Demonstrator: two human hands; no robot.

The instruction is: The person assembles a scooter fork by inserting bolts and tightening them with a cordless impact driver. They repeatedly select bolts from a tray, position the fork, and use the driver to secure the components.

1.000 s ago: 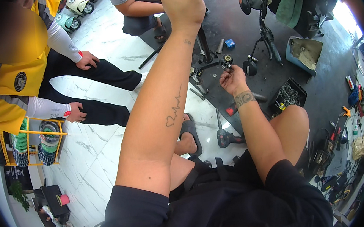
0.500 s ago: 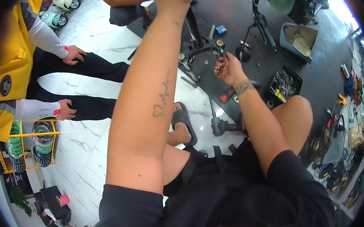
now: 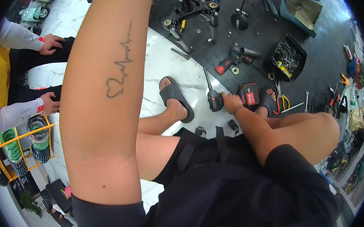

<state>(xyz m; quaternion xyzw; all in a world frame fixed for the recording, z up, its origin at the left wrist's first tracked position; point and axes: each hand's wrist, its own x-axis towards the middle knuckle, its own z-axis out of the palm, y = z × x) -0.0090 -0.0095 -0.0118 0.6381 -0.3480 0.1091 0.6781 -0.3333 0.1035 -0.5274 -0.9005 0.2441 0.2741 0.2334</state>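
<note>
black power driver (image 3: 215,100) is being seen on white tile (image 3: 152,83), just left of the right hand (image 3: 233,103). its long shaft (image 3: 208,80) is being pointed far, tipped a bit left; long axis is being run near to far, tip close to the edge of the dark mat (image 3: 266,41). handle side is being covered by the right hand, fingertips being set at the driver body; finger closure can't be told, grip is being hidden by the back of the hand. left hand is being cut off past the far edge of view, finger state can't be told; only left forearm (image 3: 106,90) is being shown.

vs half a second ago: right hand was being held out by the metal fork (image 3: 189,14), now is being placed at the driver. left hand was being partly seen, now is being lost from view. more of the red-and-black power tool (image 3: 224,65) is being shown.

room: right side is being crowded by red-and-black block (image 3: 248,94), right sandal (image 3: 269,102) and scissors (image 3: 278,88). left side, a strip of tile is being left before left sandal (image 3: 177,98). far side is being bounded by mat edge, near side by black shorts (image 3: 246,146).
</note>
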